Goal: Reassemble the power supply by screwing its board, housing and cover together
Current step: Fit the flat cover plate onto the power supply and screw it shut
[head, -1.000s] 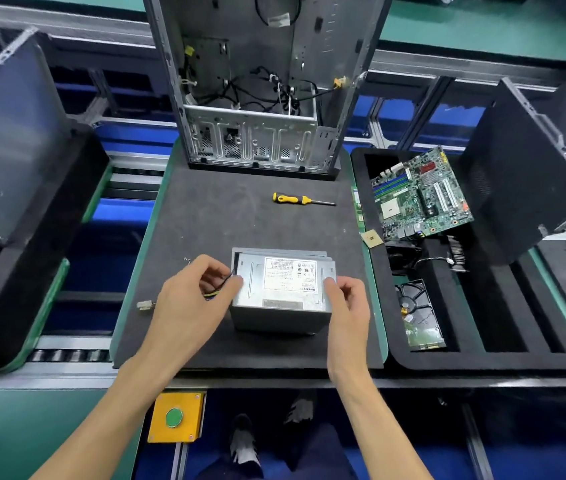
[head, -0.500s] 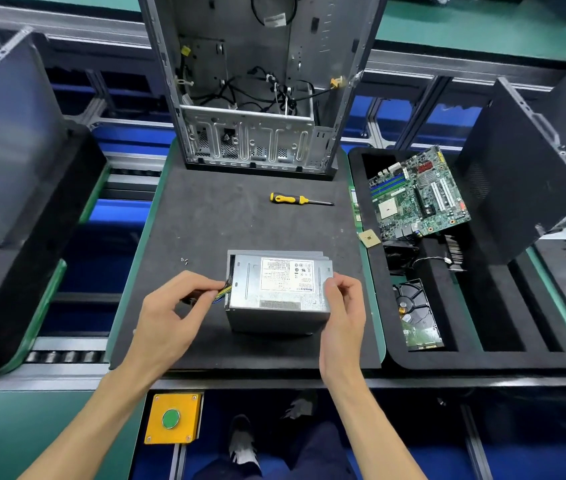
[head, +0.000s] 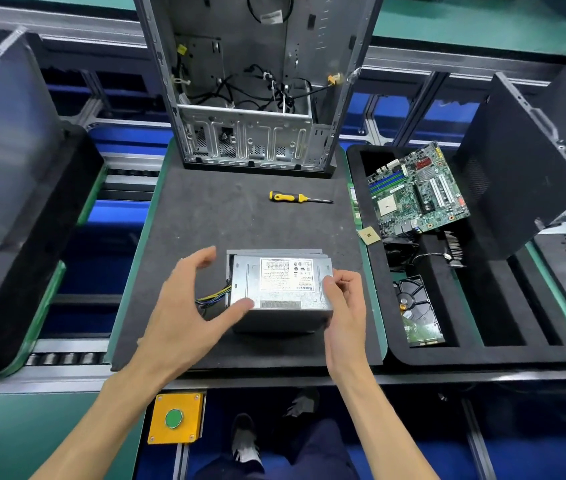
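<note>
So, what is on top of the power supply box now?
On the power supply box lies a white label; the left hand touches its near left corner with the thumb. The right hand covers the right edge, so that part is hidden.

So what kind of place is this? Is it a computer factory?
Probably a computer assembly or repair line. An open computer case stands on a work mat, a motherboard and hard drive sit in a foam tray, and roller tracks run under the mat.
</note>
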The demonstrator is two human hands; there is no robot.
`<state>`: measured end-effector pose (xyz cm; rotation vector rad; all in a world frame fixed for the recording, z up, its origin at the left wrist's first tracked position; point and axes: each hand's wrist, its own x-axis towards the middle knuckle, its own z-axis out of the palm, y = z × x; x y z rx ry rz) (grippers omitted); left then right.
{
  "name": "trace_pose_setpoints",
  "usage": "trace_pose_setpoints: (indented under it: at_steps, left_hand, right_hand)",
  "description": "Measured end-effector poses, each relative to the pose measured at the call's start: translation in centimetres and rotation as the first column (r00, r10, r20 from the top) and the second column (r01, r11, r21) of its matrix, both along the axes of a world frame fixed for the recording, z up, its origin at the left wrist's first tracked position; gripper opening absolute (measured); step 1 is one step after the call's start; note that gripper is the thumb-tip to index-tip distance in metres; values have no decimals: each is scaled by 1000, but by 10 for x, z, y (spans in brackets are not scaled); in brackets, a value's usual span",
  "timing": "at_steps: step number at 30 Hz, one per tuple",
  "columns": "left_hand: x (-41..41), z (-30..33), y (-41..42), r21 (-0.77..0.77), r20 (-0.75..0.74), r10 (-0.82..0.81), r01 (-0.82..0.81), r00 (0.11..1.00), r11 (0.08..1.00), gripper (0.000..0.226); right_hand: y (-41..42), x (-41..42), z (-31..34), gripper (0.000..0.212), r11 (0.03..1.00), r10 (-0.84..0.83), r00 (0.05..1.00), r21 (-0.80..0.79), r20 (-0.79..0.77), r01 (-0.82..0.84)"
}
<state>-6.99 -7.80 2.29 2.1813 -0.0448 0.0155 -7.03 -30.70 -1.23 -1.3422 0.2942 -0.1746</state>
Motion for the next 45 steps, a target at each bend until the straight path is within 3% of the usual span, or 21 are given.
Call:
trace_pose_setpoints:
  at_steps: [3, 8, 11, 17, 21, 25, 28, 39, 41, 45]
  left_hand:
    - [6, 3, -10, -77, -161, -84, 72, 983, 994, 95]
    - [-1, 6, -18, 70, 116, 150, -159, 982, 985, 42]
    - [0, 10, -24, 86, 44, 207, -210, 977, 974, 32]
    - [-3, 21, -26, 19, -59, 247, -247, 967, 969, 27]
    - [-5, 27, -28, 61, -48, 231, -228, 972, 972, 29]
    - [-14, 30, -33, 86, -43, 166, -161, 985, 983, 40]
    - [-18, 28, -38, 118, -43, 114, -109, 993, 987, 36]
    - [-25, 31, -45, 278, -37, 55, -43, 998, 960, 37]
    - [-22, 32, -42, 185, -71, 113, -98, 991, 978, 41]
    - [-13, 34, -33, -221, -261, 186, -246, 947, 944, 29]
  right_hand:
    - [-4, 0, 4, 6, 1000, 14, 999, -11, -48, -14]
    - [-6, 0, 9, 15, 994, 42, 987, 105, -157, -26]
    - [-7, -2, 10, 14, 984, 55, 990, 176, -133, -31]
    - [-10, -2, 7, 16, 976, 72, 993, 210, -93, -51]
    - [-12, -1, 7, 17, 973, 107, 993, 209, -52, -94]
    - [-13, -1, 5, 14, 994, 83, 996, 71, -34, -81]
    - [-10, -2, 3, 14, 999, 53, 999, 7, -4, -53]
    - [-1, -4, 3, 15, 998, -61, 997, 19, -53, 62]
    - [1, -4, 4, 17, 997, -73, 995, 32, -63, 76]
    - [1, -3, 6, 24, 995, -80, 992, 46, -101, 85]
